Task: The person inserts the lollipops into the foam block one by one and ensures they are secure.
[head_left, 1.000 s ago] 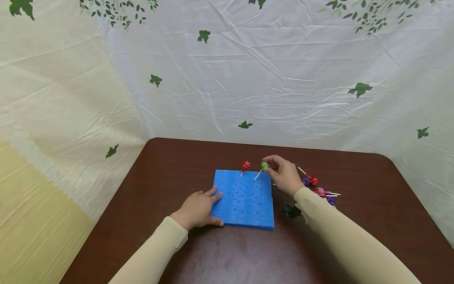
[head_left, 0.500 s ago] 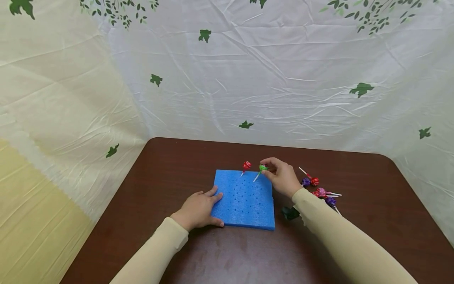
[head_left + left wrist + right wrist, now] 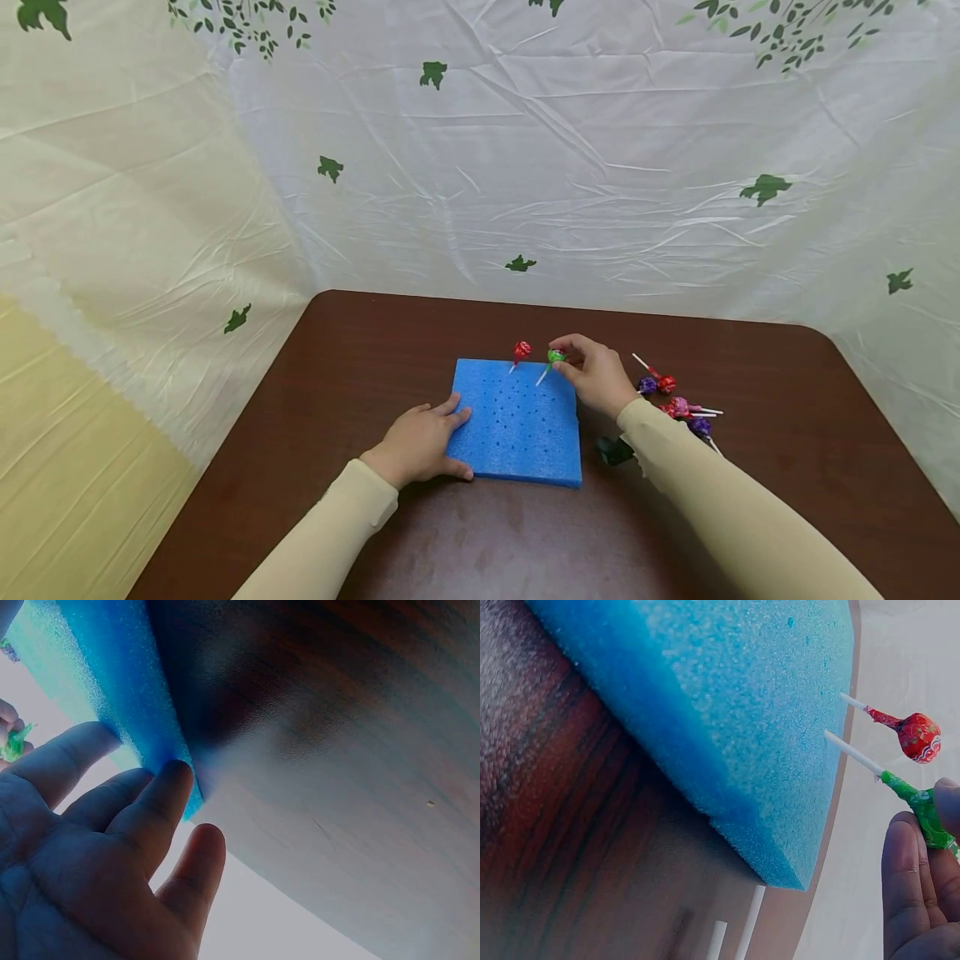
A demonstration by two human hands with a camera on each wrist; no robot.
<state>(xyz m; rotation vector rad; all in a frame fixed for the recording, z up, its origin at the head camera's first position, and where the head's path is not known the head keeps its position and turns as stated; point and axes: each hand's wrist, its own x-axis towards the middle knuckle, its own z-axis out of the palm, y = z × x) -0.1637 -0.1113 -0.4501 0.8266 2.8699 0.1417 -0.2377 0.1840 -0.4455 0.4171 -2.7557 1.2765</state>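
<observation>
A blue foam block (image 3: 517, 433) dotted with small holes lies on the table. My left hand (image 3: 418, 440) rests along its left edge, fingers spread, fingertips touching the foam in the left wrist view. Near the block's far right corner my right hand (image 3: 596, 371) pinches a green lollipop (image 3: 555, 356) by its wrapped head. The stick slants down, its tip right at the foam surface in the right wrist view. A red lollipop (image 3: 918, 738) stands by its stick in the foam, just left of the green one in the head view.
Right of the block lie several loose lollipops, among them a red one (image 3: 666, 384), a purple one (image 3: 647, 385) and a pink one (image 3: 680, 407). A dark green object (image 3: 615, 451) sits partly under the right sleeve. A leaf-patterned cloth (image 3: 600, 167) hangs behind the brown table (image 3: 375, 333).
My right hand has shifted slightly left and down with the green lollipop, then stayed almost still over the last half second. My left hand has kept its place on the foam.
</observation>
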